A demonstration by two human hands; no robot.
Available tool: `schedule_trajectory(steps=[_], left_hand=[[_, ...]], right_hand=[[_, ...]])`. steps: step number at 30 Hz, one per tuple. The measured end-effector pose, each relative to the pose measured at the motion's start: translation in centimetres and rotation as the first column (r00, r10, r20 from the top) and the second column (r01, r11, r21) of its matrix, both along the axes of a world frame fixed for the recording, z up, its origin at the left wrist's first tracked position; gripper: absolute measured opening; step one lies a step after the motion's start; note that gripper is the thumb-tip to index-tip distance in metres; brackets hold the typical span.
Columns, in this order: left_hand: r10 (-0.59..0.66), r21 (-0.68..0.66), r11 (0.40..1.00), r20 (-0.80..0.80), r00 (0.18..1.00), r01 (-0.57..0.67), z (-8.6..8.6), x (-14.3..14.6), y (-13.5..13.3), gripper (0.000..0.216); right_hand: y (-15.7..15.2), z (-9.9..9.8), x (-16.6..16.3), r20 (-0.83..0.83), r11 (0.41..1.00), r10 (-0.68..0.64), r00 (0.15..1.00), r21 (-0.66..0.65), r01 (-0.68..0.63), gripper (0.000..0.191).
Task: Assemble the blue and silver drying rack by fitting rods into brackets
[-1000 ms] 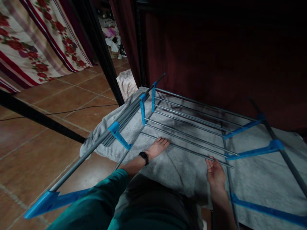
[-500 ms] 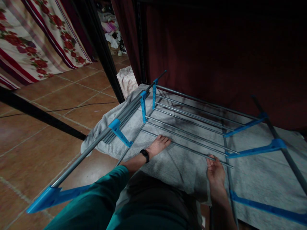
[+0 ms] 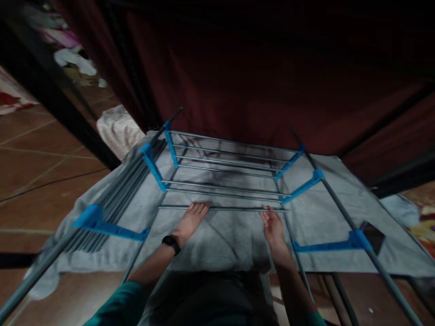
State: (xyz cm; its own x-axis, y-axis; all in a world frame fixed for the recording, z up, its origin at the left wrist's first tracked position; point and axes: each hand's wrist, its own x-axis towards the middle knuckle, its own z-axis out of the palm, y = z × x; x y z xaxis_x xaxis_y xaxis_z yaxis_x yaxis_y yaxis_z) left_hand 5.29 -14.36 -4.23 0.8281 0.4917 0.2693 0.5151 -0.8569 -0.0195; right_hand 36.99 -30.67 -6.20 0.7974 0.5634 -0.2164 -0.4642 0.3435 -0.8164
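Observation:
A metal drying rack with grey rods and blue plastic brackets stands in front of me. A grey towel lies spread under its rods. My left hand, with a black band on the wrist, rests flat on the towel, fingers stretched out up to the nearest rod. My right hand also lies on the towel, fingers extended and touching the same rod near a blue bracket.
A dark red curtain hangs right behind the rack. Brown floor tiles lie to the left, with a pale cloth bundle and a black pole. A folded rack wing juts left; another wing runs right.
The view has swung to the right and now faces the rack squarely. Both hands stay on the towel at the nearest rod, and now appear closer together.

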Motion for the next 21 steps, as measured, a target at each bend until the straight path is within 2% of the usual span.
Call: schedule_trajectory(steps=[3, 6, 14, 21], left_hand=[[-0.047, 0.031, 0.999, 0.049, 0.998, 0.045, -0.9, -0.2, 0.9, 0.045], [-0.063, 0.047, 0.997, 0.090, 0.994, 0.059, -1.4, -0.4, 1.5, 0.043], [-0.079, 0.093, 0.994, 0.165, 0.983, 0.065, -0.9, -0.1, 1.7, 0.045], [-0.114, 0.088, 0.991, 0.191, 0.975, 0.098, -1.0, 0.3, 2.0, 0.029]], right_hand=[[0.5, 0.9, -0.2, -0.050, 0.999, -0.014, 0.999, 0.038, 0.016, 0.030], [0.9, 1.7, -0.1, -0.111, 0.998, -0.050, 0.993, 0.019, 0.053, 0.029], [1.4, 3.9, 0.7, -0.126, 0.992, -0.076, 0.989, 0.090, 0.088, 0.012], [1.2, 4.4, 2.6, -0.077, 0.981, -0.173, 0.982, 0.071, 0.179, 0.018]])
